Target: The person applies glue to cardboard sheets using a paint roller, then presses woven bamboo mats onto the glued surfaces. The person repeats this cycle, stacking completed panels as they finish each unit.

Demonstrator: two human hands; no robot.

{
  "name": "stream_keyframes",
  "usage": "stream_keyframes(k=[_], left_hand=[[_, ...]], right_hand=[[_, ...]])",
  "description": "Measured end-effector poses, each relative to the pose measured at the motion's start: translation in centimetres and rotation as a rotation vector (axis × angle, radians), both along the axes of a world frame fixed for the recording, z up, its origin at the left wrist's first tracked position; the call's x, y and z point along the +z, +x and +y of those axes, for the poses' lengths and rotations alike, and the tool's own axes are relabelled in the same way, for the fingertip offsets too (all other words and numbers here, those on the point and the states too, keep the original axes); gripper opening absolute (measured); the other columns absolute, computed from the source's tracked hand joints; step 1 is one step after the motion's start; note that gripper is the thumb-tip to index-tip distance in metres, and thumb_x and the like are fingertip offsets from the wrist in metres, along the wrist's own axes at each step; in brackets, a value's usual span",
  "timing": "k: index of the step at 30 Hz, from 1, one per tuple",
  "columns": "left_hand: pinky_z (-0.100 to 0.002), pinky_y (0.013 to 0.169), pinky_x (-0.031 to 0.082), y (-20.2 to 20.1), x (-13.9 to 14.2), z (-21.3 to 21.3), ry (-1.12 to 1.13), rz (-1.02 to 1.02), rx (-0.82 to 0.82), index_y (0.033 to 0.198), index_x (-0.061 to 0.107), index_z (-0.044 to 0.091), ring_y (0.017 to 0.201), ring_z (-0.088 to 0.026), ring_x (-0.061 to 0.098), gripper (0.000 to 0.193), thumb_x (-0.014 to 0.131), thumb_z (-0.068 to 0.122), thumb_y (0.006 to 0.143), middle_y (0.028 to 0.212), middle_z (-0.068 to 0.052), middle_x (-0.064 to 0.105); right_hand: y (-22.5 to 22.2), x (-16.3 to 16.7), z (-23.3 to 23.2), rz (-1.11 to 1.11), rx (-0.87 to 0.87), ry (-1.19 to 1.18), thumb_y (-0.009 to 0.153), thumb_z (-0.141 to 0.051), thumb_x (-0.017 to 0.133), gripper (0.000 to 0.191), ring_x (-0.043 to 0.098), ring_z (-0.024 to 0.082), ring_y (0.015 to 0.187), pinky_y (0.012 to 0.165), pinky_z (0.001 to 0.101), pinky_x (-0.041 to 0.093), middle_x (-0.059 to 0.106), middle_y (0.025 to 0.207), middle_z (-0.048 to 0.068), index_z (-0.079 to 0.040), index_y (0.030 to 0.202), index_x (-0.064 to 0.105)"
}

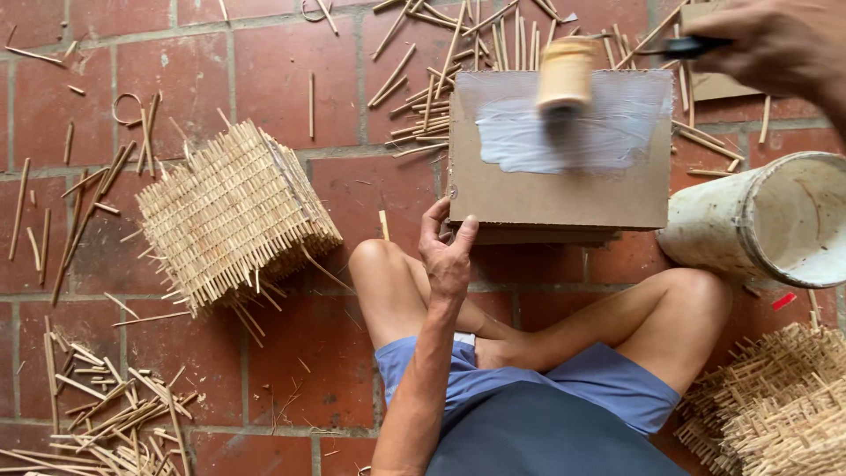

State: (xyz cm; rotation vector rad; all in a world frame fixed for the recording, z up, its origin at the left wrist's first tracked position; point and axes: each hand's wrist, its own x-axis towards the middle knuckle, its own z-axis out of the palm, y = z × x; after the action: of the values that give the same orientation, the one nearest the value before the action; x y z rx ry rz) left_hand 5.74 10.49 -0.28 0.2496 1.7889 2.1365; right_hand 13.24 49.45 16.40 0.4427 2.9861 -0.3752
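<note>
Red brick floor fills my head view, littered with short bamboo sticks at the top and lower left. I see a cardboard sheet lying flat on a stack of more card, just ahead of the person's crossed bare legs. White glue is smeared across its far half. My left hand pinches the near left corner of the cardboard sheet, thumb on top and fingers curled along the edge. My right hand is closed around the dark handle of a paint roller, whose pale, motion-blurred drum sits on the glue near the sheet's far edge. A white bucket lies tilted on its side just right of the cardboard, touching the right knee. One woven bamboo mat stack rests on the floor well left of the sheet; another woven piece sits at lower right beside the thigh.
</note>
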Motion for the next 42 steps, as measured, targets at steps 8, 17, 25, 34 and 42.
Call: stream_keyframes(k=[8,17,25,34,42], left_hand=[[-0.031,0.094,0.053,0.0,0.1,-0.1,0.025,-0.034,-0.001,0.134,0.056,-0.002,0.105,-0.017,0.063,0.05,0.076,0.013,0.092,0.126,-0.012,0.064],[-0.031,0.102,0.049,0.7,-0.9,-0.4,-0.011,0.031,0.008,0.134,0.057,-0.003,0.117,-0.019,0.06,0.049,0.077,0.013,0.093,0.129,-0.013,0.063],[-0.031,0.099,0.052,0.9,-1.0,-0.2,0.062,-0.026,0.021,0.135,0.056,-0.003,0.113,-0.019,0.06,0.051,0.077,0.013,0.092,0.129,-0.012,0.061],[-0.027,0.086,0.055,0.6,-1.0,-0.2,0.094,-0.054,0.022,0.134,0.056,-0.001,0.098,-0.013,0.064,0.051,0.078,0.016,0.091,0.119,-0.007,0.066],[-0.024,0.088,0.054,0.7,-1.6,-0.2,0.164,-0.05,0.043,0.13,0.059,-0.003,0.097,-0.012,0.063,0.048,0.082,0.017,0.092,0.114,-0.006,0.067]], right_hand=[[-10.1,-0.2,-8.5,0.209,0.375,0.132,0.102,-0.021,0.07,0.013,0.064,0.023,0.075,0.065,0.0386,0.052,0.069,0.091,0.006,-0.018,0.113,0.075],[8.5,-0.6,-0.1,0.067,0.185,0.424,0.101,-0.027,0.07,0.018,0.061,0.021,0.067,0.056,0.0356,0.049,0.066,0.09,0.004,-0.025,0.118,0.075],[15.2,-4.8,4.0,0.135,-0.131,0.236,0.098,-0.034,0.07,0.024,0.063,0.023,0.067,0.057,0.0369,0.05,0.068,0.089,0.005,-0.026,0.121,0.075],[0.5,-2.7,-5.1,0.154,0.265,0.407,0.101,-0.039,0.068,0.025,0.065,0.022,0.071,0.059,0.036,0.052,0.069,0.091,0.004,-0.031,0.124,0.075],[-3.3,-2.9,-9.5,0.221,0.353,0.316,0.104,-0.039,0.069,0.027,0.066,0.018,0.074,0.059,0.0328,0.052,0.072,0.102,-0.001,-0.032,0.129,0.074]])
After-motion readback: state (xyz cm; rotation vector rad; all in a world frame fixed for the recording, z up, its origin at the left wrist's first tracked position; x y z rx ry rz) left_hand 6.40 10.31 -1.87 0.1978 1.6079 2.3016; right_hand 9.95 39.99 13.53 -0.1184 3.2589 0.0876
